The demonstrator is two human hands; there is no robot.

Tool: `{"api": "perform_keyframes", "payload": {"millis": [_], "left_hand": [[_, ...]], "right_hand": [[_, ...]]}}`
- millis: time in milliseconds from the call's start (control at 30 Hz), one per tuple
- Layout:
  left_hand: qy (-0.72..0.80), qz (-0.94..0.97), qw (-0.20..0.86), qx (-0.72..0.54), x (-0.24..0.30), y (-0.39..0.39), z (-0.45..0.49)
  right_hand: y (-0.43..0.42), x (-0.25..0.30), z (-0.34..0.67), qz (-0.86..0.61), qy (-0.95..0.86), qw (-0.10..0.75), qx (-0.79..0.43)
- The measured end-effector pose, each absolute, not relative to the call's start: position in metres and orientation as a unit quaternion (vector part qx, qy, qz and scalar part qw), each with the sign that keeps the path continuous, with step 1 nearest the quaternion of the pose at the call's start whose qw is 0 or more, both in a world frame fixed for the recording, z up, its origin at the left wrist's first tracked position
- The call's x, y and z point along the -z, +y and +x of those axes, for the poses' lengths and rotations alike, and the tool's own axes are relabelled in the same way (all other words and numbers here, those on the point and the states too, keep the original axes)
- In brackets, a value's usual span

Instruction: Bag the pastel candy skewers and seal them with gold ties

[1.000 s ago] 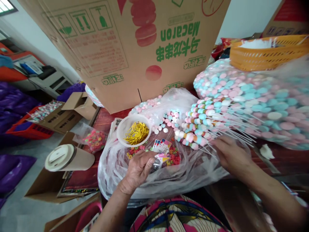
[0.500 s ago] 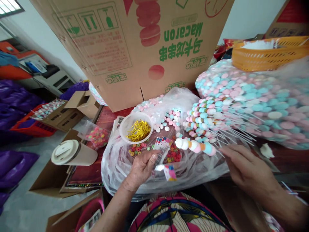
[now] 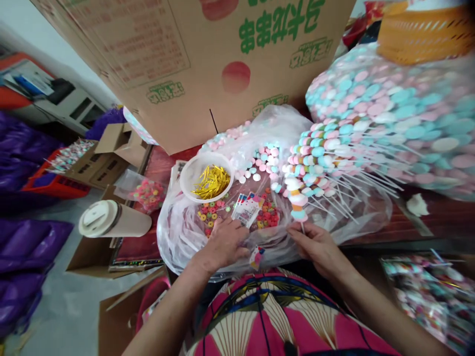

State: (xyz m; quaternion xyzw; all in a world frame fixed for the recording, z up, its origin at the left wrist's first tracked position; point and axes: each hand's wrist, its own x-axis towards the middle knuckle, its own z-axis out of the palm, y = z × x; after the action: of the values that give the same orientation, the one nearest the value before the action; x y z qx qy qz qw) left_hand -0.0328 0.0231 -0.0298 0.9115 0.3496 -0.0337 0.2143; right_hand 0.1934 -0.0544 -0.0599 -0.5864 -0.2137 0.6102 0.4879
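Note:
My right hand (image 3: 315,244) pinches the thin white stick of a marshmallow skewer (image 3: 298,200). The skewer stands nearly upright, with white, orange, pink and pale blue pieces on it. My left hand (image 3: 226,242) lies over the clear plastic sheet, its fingertips against the lower edge of some printed packets (image 3: 247,210). Its thumb and forefinger are apart, and what lies under the palm is hidden. A small colourful printed piece of wrapper (image 3: 257,257) sits just right of the thumb. Ring-shaped candies (image 3: 267,215) lie around the packets.
A white bowl (image 3: 185,185) holds gold twist ties. Finished skewers (image 3: 322,153) are piled at the right, before a big bag of marshmallows (image 3: 411,106). A large carton (image 3: 208,54) stands behind. To the left are a lidded cup (image 3: 129,221) and a candy bag (image 3: 146,194).
My right hand has moved left and turned the skewer from lying sideways to nearly upright. My left hand has slid lower over the packets. The view has tipped downward.

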Motion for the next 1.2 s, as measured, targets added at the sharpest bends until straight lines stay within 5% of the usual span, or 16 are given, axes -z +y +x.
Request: {"api": "perform_keyframes", "payload": {"millis": [100,433,800,1033,1200], "left_hand": [[0.351,0.907,0.231,0.0,0.025,0.028,-0.031],[0.377,0.676,0.615,-0.151,0.02,0.043,-0.029],[0.407,0.646,0.622,-0.176,0.025,0.033,-0.03],[0.362,0.794,0.434,-0.224,0.025,0.03,-0.026],[0.378,0.77,0.422,-0.293,0.032,0.03,-0.033]], "right_hand": [[-0.054,0.054,0.191,-0.565,-0.201,0.513,-0.614],[-0.016,0.042,0.162,-0.509,-0.375,0.45,-0.631],[-0.011,0.038,0.172,-0.524,-0.39,0.433,-0.621],[-0.006,0.043,0.158,-0.578,-0.382,0.449,-0.565],[-0.013,0.039,0.177,-0.594,-0.405,0.474,-0.509]]}}
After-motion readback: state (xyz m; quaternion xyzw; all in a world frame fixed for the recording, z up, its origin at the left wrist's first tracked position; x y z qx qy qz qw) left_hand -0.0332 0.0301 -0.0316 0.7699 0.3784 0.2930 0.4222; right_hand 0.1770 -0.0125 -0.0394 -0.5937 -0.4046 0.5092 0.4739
